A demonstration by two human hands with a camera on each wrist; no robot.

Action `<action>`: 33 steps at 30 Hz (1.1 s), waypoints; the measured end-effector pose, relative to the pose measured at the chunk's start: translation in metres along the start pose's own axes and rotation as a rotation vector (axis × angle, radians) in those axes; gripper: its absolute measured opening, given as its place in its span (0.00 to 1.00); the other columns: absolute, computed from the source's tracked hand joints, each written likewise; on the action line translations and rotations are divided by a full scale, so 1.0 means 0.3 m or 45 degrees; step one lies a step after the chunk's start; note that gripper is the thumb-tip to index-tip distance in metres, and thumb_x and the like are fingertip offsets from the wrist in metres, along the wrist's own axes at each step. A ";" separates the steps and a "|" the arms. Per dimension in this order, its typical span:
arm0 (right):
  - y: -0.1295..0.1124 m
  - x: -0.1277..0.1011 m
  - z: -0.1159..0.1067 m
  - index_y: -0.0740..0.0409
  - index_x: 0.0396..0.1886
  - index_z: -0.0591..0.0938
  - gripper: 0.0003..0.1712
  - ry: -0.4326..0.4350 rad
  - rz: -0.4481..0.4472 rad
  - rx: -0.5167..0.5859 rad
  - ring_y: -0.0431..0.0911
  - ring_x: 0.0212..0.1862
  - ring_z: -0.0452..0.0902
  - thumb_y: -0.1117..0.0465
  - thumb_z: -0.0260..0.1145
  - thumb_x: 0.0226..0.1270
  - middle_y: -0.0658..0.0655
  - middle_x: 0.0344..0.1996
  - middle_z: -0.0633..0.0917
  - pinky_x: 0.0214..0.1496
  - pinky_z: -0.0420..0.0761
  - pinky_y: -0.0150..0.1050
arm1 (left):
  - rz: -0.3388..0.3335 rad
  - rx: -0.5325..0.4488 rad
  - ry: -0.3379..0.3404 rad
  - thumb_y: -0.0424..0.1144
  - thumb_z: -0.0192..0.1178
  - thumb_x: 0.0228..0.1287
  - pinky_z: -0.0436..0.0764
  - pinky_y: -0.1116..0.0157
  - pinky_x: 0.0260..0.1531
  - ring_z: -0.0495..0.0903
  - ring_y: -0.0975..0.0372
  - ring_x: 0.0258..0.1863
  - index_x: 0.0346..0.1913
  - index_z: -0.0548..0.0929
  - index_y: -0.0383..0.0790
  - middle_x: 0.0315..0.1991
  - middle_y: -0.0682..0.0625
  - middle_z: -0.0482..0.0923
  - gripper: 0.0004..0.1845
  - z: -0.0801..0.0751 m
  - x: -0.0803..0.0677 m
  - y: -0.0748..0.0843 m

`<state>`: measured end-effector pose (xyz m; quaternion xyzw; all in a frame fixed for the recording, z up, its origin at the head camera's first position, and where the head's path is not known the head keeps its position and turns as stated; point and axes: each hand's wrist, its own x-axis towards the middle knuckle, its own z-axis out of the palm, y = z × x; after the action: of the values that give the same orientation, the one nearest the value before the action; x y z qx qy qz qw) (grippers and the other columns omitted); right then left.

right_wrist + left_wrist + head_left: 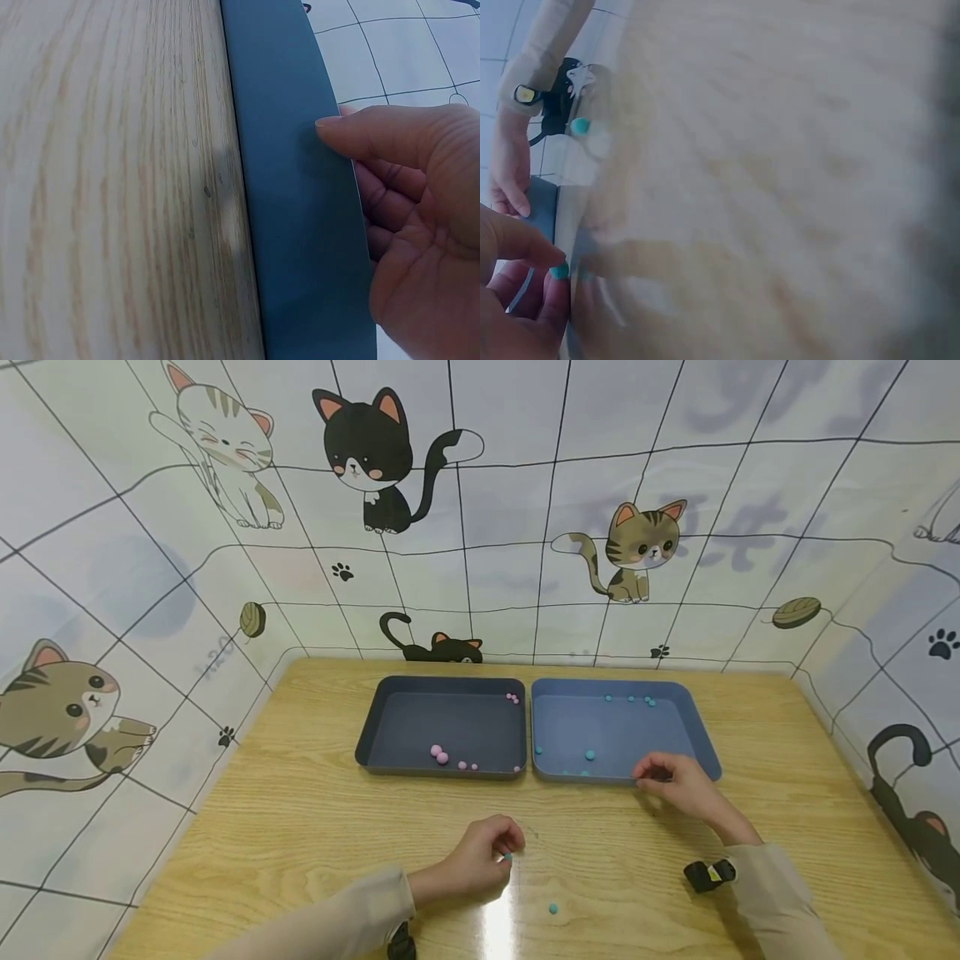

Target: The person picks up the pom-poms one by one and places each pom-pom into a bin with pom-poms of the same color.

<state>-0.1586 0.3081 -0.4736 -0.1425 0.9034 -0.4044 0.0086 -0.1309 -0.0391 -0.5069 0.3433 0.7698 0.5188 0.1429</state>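
My left hand (474, 858) pinches a small teal ball (559, 270) between thumb and finger, low over the wooden table (315, 843). Another teal ball (553, 908) lies on the table to the right of that hand. My right hand (678, 787) is at the front rim of the blue tray (626, 727). In the right wrist view its thumb (341, 135) lies over the outside of the tray wall, with the other fingers curled behind it, partly hidden. Several teal balls lie in this tray, one (589, 755) near its middle.
A dark grey tray (397, 727) stands close to the left of the blue one. Several pink balls of differing sizes lie in it, including a larger one (442, 758) near the front. A wall covering (510, 518) with cartoon cats rises behind the table and at both sides.
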 end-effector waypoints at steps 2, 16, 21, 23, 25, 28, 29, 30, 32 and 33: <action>0.007 0.001 0.000 0.58 0.32 0.82 0.04 0.002 -0.007 0.018 0.39 0.31 0.76 0.71 0.65 0.60 0.51 0.29 0.82 0.31 0.76 0.33 | -0.030 -0.033 -0.002 0.15 0.50 0.40 0.80 0.69 0.37 0.76 0.62 0.33 0.35 0.76 0.31 0.34 0.45 0.77 0.17 -0.003 0.009 0.004; -0.002 0.000 -0.004 0.59 0.32 0.81 0.04 -0.011 0.006 0.018 0.39 0.31 0.75 0.71 0.65 0.60 0.52 0.29 0.82 0.32 0.75 0.32 | 0.031 -0.148 0.017 0.13 0.54 0.50 0.80 0.64 0.41 0.78 0.44 0.39 0.39 0.75 0.22 0.39 0.32 0.76 0.11 -0.041 0.143 0.119; -0.033 -0.001 -0.005 0.64 0.32 0.80 0.04 -0.012 0.025 -0.008 0.43 0.31 0.76 0.75 0.63 0.59 0.58 0.30 0.82 0.32 0.75 0.33 | 0.069 -0.166 0.005 0.13 0.53 0.51 0.80 0.62 0.42 0.76 0.41 0.40 0.40 0.74 0.19 0.39 0.28 0.75 0.11 -0.063 0.181 0.182; -0.034 -0.001 -0.005 0.64 0.32 0.80 0.04 -0.013 0.026 -0.003 0.43 0.31 0.76 0.74 0.63 0.60 0.58 0.30 0.82 0.32 0.75 0.33 | 0.081 -0.181 0.010 0.13 0.52 0.52 0.80 0.63 0.42 0.76 0.40 0.40 0.40 0.74 0.19 0.39 0.28 0.74 0.11 -0.067 0.198 0.190; -0.024 0.000 -0.005 0.62 0.32 0.81 0.04 -0.013 0.022 0.015 0.41 0.32 0.76 0.73 0.64 0.60 0.56 0.30 0.82 0.32 0.76 0.33 | 0.086 -0.201 0.030 0.13 0.52 0.52 0.80 0.63 0.42 0.75 0.38 0.40 0.40 0.74 0.19 0.39 0.28 0.74 0.11 -0.070 0.217 0.193; -0.008 0.001 -0.002 0.61 0.31 0.81 0.04 -0.005 0.010 0.009 0.40 0.31 0.76 0.72 0.64 0.60 0.53 0.29 0.82 0.32 0.75 0.32 | 0.053 -0.252 0.061 0.14 0.51 0.53 0.79 0.58 0.45 0.75 0.37 0.42 0.40 0.74 0.18 0.41 0.26 0.74 0.11 -0.079 0.244 0.198; -0.003 0.003 0.000 0.61 0.31 0.81 0.04 -0.005 0.012 0.003 0.41 0.31 0.76 0.73 0.64 0.60 0.54 0.29 0.82 0.31 0.76 0.33 | 0.038 -0.262 0.073 0.14 0.51 0.53 0.79 0.59 0.44 0.75 0.37 0.42 0.41 0.74 0.18 0.41 0.26 0.74 0.11 -0.081 0.253 0.202; 0.000 0.003 0.002 0.62 0.31 0.81 0.04 -0.002 0.011 0.000 0.42 0.31 0.76 0.73 0.64 0.59 0.55 0.29 0.82 0.31 0.76 0.33 | 0.021 -0.272 0.087 0.14 0.51 0.53 0.79 0.59 0.44 0.75 0.37 0.42 0.41 0.74 0.18 0.41 0.26 0.74 0.10 -0.084 0.262 0.206; 0.002 0.003 0.004 0.62 0.31 0.81 0.05 -0.001 0.013 -0.015 0.43 0.31 0.76 0.74 0.64 0.59 0.56 0.29 0.82 0.31 0.75 0.33 | -0.009 -0.282 0.107 0.15 0.51 0.54 0.79 0.62 0.43 0.75 0.37 0.42 0.41 0.74 0.18 0.41 0.26 0.74 0.10 -0.090 0.282 0.217; 0.004 0.004 0.004 0.62 0.32 0.81 0.05 -0.005 0.020 -0.016 0.43 0.31 0.76 0.74 0.63 0.59 0.57 0.29 0.82 0.31 0.75 0.33 | -0.018 -0.279 0.112 0.15 0.52 0.54 0.78 0.66 0.41 0.75 0.37 0.42 0.41 0.74 0.18 0.41 0.26 0.74 0.10 -0.094 0.291 0.222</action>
<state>-0.1598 0.3076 -0.4753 -0.1364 0.9069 -0.3984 0.0126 -0.1850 0.0153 -0.4234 0.2970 0.7163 0.6135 0.1494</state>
